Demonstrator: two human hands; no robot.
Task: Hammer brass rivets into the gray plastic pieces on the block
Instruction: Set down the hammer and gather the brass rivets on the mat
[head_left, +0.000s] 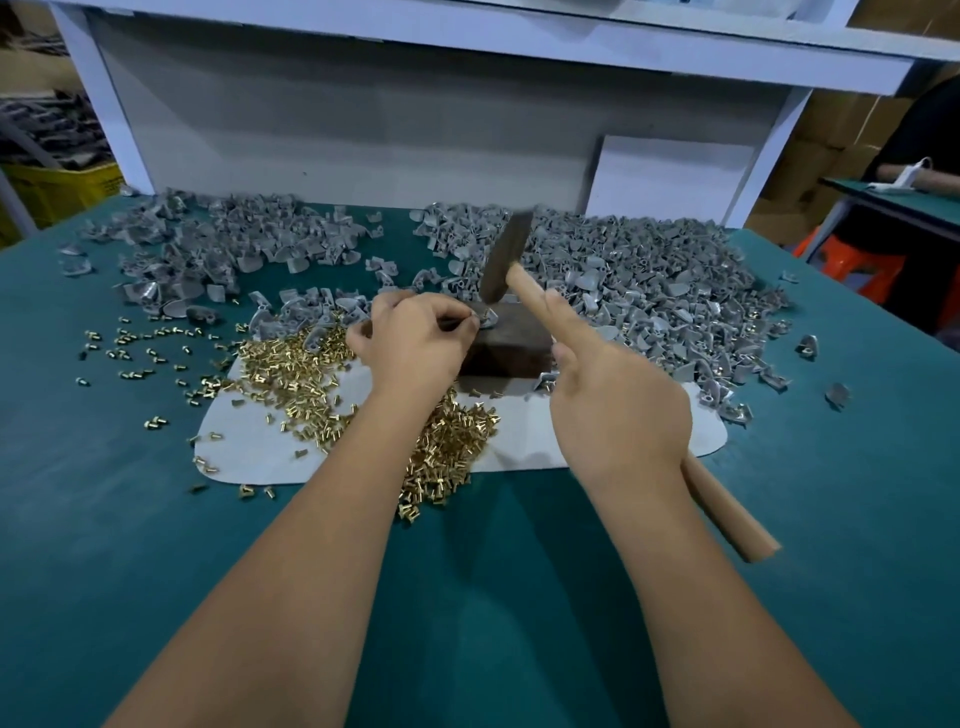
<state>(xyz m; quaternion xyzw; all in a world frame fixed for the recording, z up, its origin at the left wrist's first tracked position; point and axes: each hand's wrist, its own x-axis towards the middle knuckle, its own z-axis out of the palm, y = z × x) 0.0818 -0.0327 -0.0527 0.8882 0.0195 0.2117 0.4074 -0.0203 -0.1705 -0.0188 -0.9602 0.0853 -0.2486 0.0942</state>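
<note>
A dark block (511, 345) stands on a white mat (270, 447) in the middle of the green table. On the block's top lies a gray plastic piece (488, 320) with a brass rivet in it. My left hand (415, 343) pinches that piece at the block's left edge. My right hand (613, 405) grips the wooden handle of a hammer (506, 257), forefinger stretched along the handle. The blurred hammer head hangs just above the piece. Loose brass rivets (306, 374) lie heaped on the mat under my left wrist.
Big heaps of gray plastic pieces (649, 280) spread behind and right of the block, with another heap (218, 244) at the back left. A white shelf frame (363, 119) closes the table's far side. Stray rivets (135, 348) dot the left. A second table (904, 197) stands at far right.
</note>
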